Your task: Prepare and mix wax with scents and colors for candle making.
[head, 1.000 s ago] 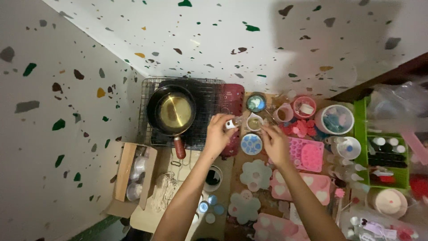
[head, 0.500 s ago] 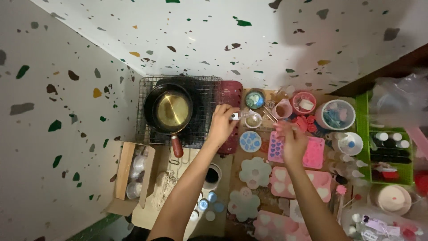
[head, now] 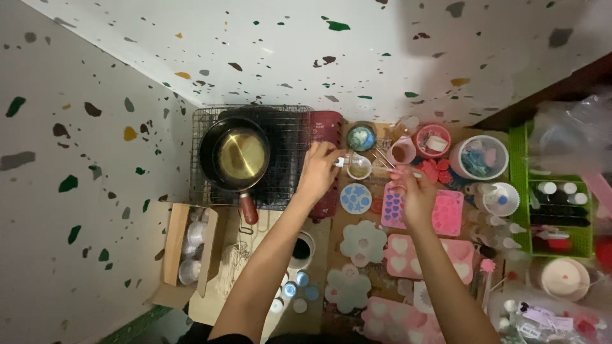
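A terrazzo floor (head: 395, 57), white with dark and coloured chips, spreads beyond both hands. Just left of the left hand (head: 317, 171) a wire grid rack (head: 288, 121) carries a black saucepan (head: 234, 157) with a brassy, shiny inside and a red handle pointing back toward the forearm. Farther left and nearer the body sits an open cardboard box (head: 173, 245) of small pale jars. The left hand pinches a small clear dropper bottle (head: 345, 162) in narrowed fingers, right at the rim of a little glass cup (head: 359, 169) holding yellowish liquid, which sits between the two hands. The right hand (head: 414, 194) is loosely curled with a thin stick (head: 389, 169) reaching from its fingertips toward that cup. Under and beside the right hand lie pink silicone moulds (head: 449, 213) with heart hollows; nearer the body are pale flower-shaped moulds (head: 363, 242). Beyond the right hand stands a pink tub (head: 431, 140), and to its right a green basket (head: 561, 207) of dark-capped bottles.
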